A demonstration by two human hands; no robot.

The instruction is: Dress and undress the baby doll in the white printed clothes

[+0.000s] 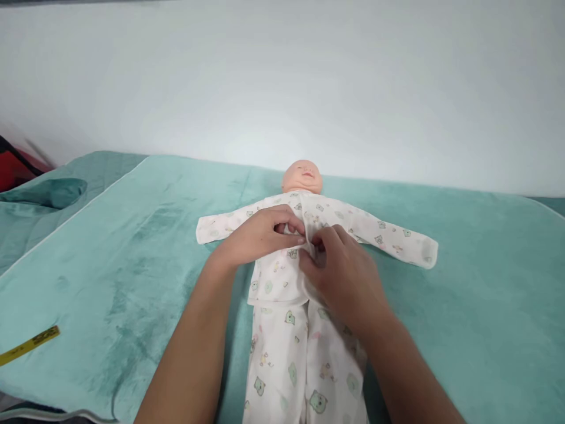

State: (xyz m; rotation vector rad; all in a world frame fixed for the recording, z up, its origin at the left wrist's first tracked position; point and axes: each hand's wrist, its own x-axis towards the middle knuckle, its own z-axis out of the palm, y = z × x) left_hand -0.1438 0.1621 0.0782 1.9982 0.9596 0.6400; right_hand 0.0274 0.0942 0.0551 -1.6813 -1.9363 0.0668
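A baby doll (302, 176) lies on its back, its head toward the wall. It wears a white baby shirt (276, 282) printed with small green bears, and matching trousers (282, 365). The sleeves stretch out to both sides. At the chest, my left hand (276, 231) pinches one side of the shirt's front opening. Just beside it, my right hand (338, 268) grips the other front edge between thumb and fingers. Both hands are closed on the cloth, and whatever fastener may be between the fingers is hidden.
A teal plush cover (477, 330) spreads under the doll. A yellow strip with dark print (30, 345) lies at the left edge. Behind stands a white wall (282, 76). A red and black item (17, 165) shows at the far left.
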